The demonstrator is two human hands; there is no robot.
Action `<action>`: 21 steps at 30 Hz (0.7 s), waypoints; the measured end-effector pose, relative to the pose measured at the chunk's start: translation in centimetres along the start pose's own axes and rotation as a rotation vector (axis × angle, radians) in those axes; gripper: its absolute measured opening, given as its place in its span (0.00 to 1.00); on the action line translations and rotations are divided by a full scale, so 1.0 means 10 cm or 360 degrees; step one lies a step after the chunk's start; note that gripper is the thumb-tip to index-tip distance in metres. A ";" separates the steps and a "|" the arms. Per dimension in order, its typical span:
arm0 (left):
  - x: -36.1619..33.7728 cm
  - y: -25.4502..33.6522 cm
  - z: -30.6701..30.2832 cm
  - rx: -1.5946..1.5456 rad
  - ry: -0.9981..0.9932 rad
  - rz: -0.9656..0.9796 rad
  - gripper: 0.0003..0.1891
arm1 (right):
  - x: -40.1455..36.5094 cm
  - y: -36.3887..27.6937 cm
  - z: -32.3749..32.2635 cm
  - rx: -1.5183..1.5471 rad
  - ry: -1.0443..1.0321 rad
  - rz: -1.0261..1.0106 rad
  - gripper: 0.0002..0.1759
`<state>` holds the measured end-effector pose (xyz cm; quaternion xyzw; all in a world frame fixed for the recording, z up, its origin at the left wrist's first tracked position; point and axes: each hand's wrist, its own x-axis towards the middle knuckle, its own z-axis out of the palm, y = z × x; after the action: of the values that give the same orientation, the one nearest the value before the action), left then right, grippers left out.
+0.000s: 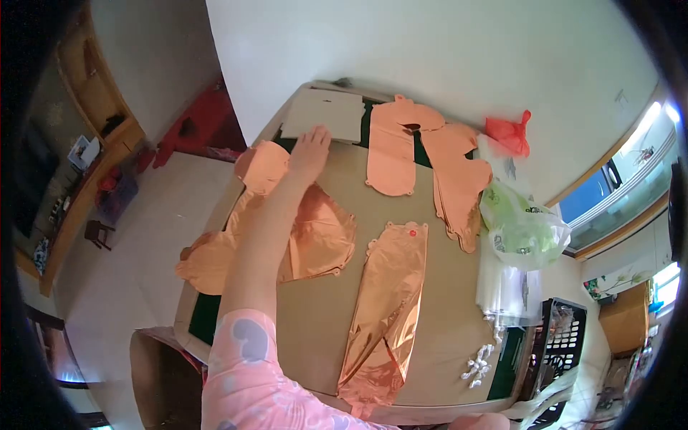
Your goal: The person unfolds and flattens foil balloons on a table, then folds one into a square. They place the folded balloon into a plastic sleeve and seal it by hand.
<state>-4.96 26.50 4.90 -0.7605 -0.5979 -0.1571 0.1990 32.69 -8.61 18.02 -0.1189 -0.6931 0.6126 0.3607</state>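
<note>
My left hand reaches to the far left of the table, fingers stretched out over the near edge of a stack of pale card sheets; it grips nothing. Under and beside that forearm lie flat, uninflated rose-gold foil balloons. Another foil balloon lies lengthwise in the middle, creased toward its near end, with a small red spot near its far end. Toward the back are more flat balloons, a rounded long one and a pile of curved ones. My right hand does not show; only smooth skin appears at the bottom edge.
Brown board covers most of the table. Along the right side are a red plastic bag, a green-and-white bag, clear plastic sleeves and small white pieces. A black crate stands beyond that edge; an open carton is at lower left.
</note>
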 end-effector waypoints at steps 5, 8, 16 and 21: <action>0.27 -0.08 0.12 0.0109 0.0136 0.0183 0.13 | -0.04 0.13 -0.12 -0.0048 0.0129 0.0127 0.08; 0.32 -0.04 0.03 0.0115 -0.0003 0.0195 0.08 | -0.06 0.16 -0.15 -0.0048 0.0170 0.0153 0.09; 0.31 -0.09 -0.01 -0.0119 0.0157 0.0205 0.06 | -0.09 0.15 -0.12 -0.0062 0.0195 0.0168 0.10; 0.27 -0.03 -0.17 -0.0183 0.0254 0.0180 0.07 | -0.12 0.11 -0.04 -0.0110 0.0217 0.0186 0.10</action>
<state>-4.61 28.04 7.75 -0.7883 -0.5262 -0.2397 0.2106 33.52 -8.75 16.54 -0.2129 -0.6796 0.5988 0.3664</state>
